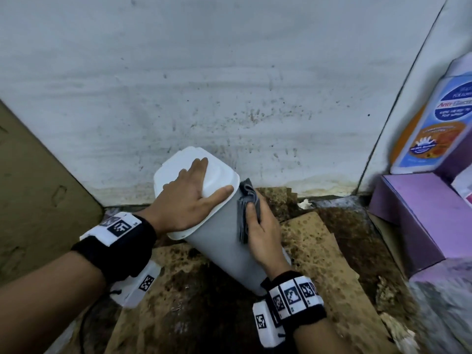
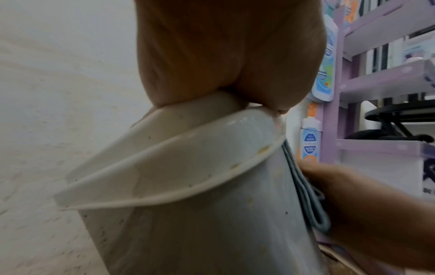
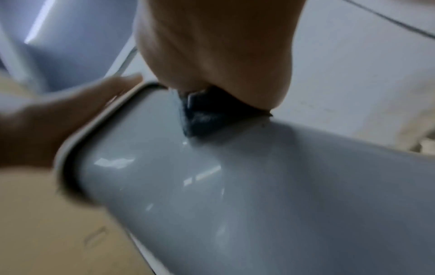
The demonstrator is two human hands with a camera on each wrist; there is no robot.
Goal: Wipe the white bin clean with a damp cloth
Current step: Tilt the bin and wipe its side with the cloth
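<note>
The white bin (image 1: 222, 241) leans tilted toward the wall, its white lid (image 1: 178, 169) uppermost. My left hand (image 1: 194, 192) lies flat on the lid with fingers spread and the thumb along the rim. My right hand (image 1: 263, 233) holds a folded grey cloth (image 1: 246, 198) against the bin's right side just below the rim; its fingers are hidden behind the bin. In the left wrist view the cloth (image 2: 308, 201) sits between the right hand (image 2: 364, 204) and the speckled bin wall (image 2: 212, 232). The right wrist view shows the cloth (image 3: 207, 115) under the palm on the glossy bin (image 3: 212, 186).
Stained cardboard sheets (image 1: 319, 264) cover the floor under the bin. A marked white wall (image 1: 229, 85) stands right behind it. A purple shelf unit (image 1: 421, 213) with a bottle (image 1: 434, 123) is close on the right. A brown cardboard panel (image 1: 38, 187) leans at the left.
</note>
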